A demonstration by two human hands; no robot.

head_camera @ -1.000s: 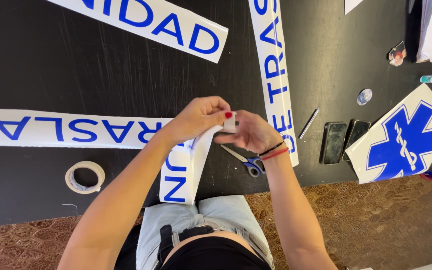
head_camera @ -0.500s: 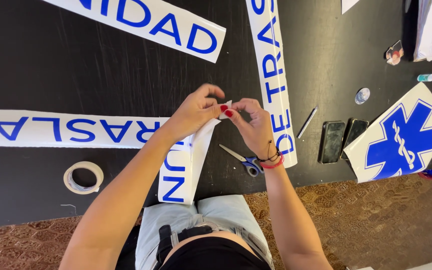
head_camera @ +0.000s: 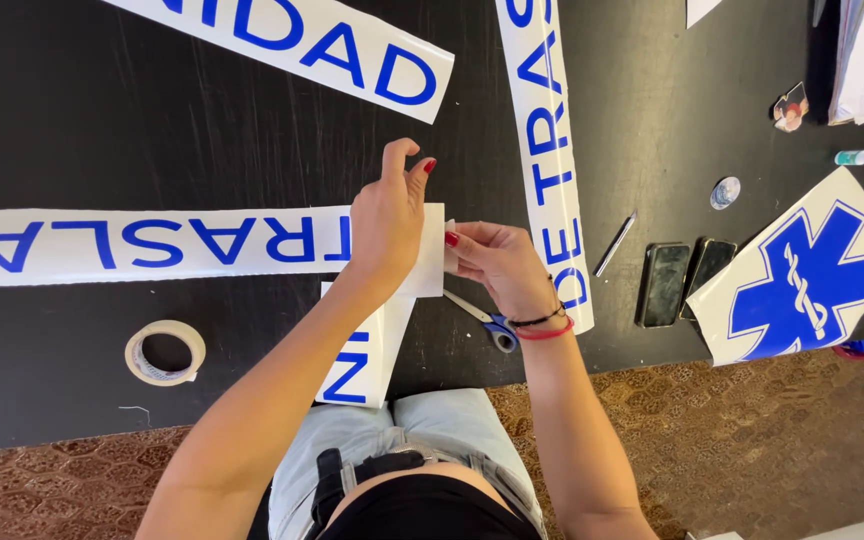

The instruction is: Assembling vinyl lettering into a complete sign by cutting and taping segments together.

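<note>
My left hand (head_camera: 387, 225) lies on the upper end of a white strip with blue letters (head_camera: 367, 360), thumb and forefinger raised. The strip runs from the black table (head_camera: 72, 140) down over its near edge toward my lap. My right hand (head_camera: 497, 265), with bracelets on the wrist, pinches the same end from the right side. That end sits against the right tip of a long white lettered strip (head_camera: 152, 245) lying flat across the table.
Blue-handled scissors (head_camera: 492, 325) lie just under my right hand. A tape roll (head_camera: 165, 352) is near the left edge. Two more lettered strips (head_camera: 302, 40) (head_camera: 547, 150), a pen (head_camera: 614, 245), two phones (head_camera: 664, 283) and a blue star sticker (head_camera: 802, 275) lie around.
Both hands have moved away from my body and lowered the strip's end onto the table beside the long strip. My left hand now lies on it instead of pinching it in the air.
</note>
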